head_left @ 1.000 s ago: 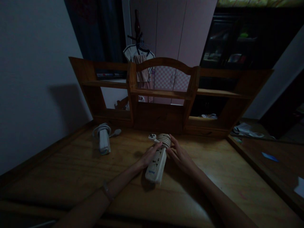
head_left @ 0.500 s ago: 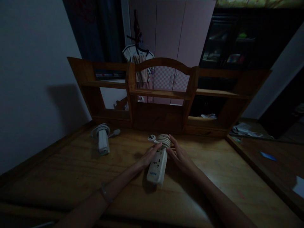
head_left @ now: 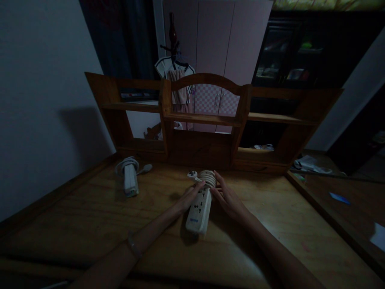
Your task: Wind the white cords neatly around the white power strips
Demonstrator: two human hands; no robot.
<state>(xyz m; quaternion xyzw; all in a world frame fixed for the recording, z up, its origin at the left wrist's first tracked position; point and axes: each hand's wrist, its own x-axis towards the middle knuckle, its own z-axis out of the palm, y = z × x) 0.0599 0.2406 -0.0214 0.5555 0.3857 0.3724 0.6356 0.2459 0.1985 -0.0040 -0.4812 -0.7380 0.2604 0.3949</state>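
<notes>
A white power strip (head_left: 197, 214) lies on the wooden desk, its near end pointing towards me. Its cord (head_left: 208, 178) is coiled round the far end, and the plug (head_left: 191, 174) sticks out to the left of the coil. My left hand (head_left: 192, 196) grips the strip from the left, thumb pressed on the top by the coil; its other fingers are mostly hidden. On the other side, my right hand (head_left: 225, 196) curves its fingers and thumb against the right of the cord coil.
To the left lies a second white power strip (head_left: 130, 180) with a coiled cord and plug. A wooden shelf unit (head_left: 201, 150) stands along the back of the desk (head_left: 162, 249). A wall borders the left; a raised edge runs along the right.
</notes>
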